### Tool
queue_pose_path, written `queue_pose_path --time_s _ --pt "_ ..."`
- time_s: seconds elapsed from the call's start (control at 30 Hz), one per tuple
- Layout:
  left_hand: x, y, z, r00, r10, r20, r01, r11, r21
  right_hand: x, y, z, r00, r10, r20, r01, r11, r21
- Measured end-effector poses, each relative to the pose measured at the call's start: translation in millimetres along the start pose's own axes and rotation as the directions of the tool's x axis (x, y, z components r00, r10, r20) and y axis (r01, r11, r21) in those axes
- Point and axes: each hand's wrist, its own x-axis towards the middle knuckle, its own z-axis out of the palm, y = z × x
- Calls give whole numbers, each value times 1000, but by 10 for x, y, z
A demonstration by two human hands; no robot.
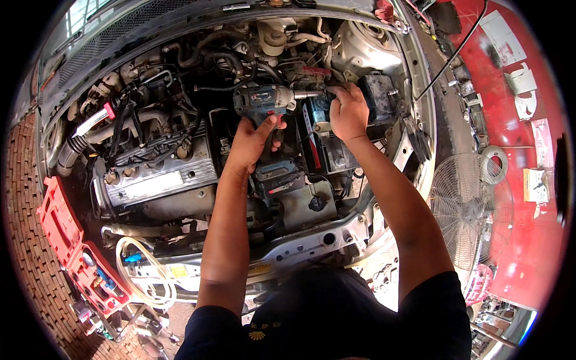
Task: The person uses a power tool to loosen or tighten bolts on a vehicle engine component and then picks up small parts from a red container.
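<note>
My left hand [258,144] grips the handle of a dark cordless impact wrench [255,99] with a battery pack at its base, held level over the engine bay. My right hand [350,114] is closed around the front end of the silver socket extension [306,95] on the wrench, its fingertips partly hidden. Beneath that hand is a car battery [315,144] with a red stripe, beside a black box [378,96]. The silver engine cover [156,183] lies left of the wrench.
An open red tool case [57,213] and a coiled clear hose [144,270] sit at the front left edge. A white-handled tool [90,123] lies on the engine. A metal fan [465,210] and a red panel [534,108] stand at the right, beyond the car's edge.
</note>
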Motion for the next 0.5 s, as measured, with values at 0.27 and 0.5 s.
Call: queue_pose_path --time_s 0.27,0.5 --pt "15 -19 -14 1000 -16 -4 16 1000 9 -22 -11 -30 998 -64 25 65 997 -32" --pt "30 -12 20 1000 -8 -6 7 1000 -4 11 -23 -24 995 -102 -23 101 995 -22"
